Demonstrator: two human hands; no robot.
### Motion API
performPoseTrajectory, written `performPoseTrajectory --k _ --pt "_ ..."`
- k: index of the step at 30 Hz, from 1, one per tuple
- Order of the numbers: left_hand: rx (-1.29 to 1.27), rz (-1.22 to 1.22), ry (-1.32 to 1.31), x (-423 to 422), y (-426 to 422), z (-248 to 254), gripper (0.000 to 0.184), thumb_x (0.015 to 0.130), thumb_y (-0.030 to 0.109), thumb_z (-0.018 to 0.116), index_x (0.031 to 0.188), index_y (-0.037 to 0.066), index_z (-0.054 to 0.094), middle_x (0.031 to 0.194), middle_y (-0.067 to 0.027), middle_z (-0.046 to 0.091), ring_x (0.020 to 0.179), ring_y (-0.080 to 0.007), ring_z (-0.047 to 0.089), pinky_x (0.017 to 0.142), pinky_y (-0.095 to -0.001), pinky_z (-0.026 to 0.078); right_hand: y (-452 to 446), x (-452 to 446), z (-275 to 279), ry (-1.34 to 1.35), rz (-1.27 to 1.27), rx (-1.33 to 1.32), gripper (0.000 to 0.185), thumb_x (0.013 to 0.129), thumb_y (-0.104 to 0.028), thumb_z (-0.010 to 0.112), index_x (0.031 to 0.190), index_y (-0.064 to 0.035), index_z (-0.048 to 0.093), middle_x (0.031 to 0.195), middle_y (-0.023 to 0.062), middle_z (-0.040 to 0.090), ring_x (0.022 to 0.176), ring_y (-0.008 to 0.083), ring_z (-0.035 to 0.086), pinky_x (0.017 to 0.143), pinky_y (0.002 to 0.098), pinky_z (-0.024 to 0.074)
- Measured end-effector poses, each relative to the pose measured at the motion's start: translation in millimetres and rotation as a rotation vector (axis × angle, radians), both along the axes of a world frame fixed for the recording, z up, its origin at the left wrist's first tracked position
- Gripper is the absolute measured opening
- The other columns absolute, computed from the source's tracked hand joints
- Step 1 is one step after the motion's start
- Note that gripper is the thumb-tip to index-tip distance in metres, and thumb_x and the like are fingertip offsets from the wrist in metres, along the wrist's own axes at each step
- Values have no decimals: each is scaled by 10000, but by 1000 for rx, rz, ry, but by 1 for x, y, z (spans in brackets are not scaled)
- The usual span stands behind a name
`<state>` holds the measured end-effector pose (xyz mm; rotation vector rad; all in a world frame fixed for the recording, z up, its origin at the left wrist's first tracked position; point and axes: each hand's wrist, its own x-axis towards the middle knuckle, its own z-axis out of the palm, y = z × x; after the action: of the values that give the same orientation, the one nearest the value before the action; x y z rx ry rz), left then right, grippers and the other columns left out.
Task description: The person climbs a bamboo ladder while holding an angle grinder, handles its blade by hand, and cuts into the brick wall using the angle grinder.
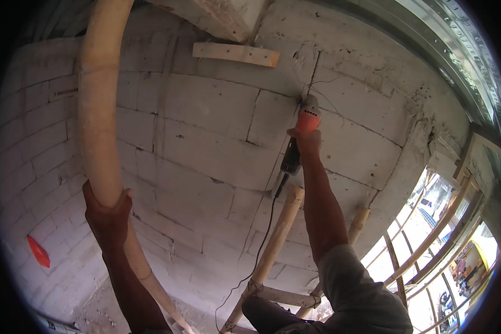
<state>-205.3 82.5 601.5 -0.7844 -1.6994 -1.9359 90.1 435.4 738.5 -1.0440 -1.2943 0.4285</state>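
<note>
An orange and black angle grinder (308,119) is held up against the grey block wall (206,111), its head near a vertical cut line. My right hand (306,142) is wrapped round its body, arm stretched upward. A black cord (270,222) hangs from the tool's lower end. On the left, my left hand (108,214) grips a thick bamboo pole (100,106) that rises past the top of the view. The disc of the grinder is too small to make out.
Below me stands a wooden pole ladder (278,239), its rung lashed on. A wooden strip (236,54) is fixed high on the wall. At the right is a window opening with bent bars (423,250). A red object (38,251) shows at the lower left.
</note>
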Motion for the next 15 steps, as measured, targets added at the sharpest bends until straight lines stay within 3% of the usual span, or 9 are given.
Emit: performPoseTrajectory --k 11,14,15 --pt "-42 -24 -70 3 -5 0 614 716 122 806 1232 71 477 1036 -181 669 939 -369 671 854 -437 522 3 1 19 -24 13 61 630 585 -226 845 1065 68 563 931 146 652 780 247 660 690 375 549" --pt "-23 -24 -40 0 -3 -1 610 711 113 805 1224 68 477 1035 -184 669 944 -375 671 857 -439 521 -8 4 31 -87 34 -44 822 577 -271 837 1221 81 467 1114 239 630 1006 350 659 853 417 537" --pt "-19 -26 -29 -1 -2 0 610 709 107 805 1221 66 477 1034 -185 669 946 -376 670 858 -441 521 -8 4 33 -86 22 -44 819 578 -273 837 1219 79 468 1111 238 631 1004 352 660 856 419 537"
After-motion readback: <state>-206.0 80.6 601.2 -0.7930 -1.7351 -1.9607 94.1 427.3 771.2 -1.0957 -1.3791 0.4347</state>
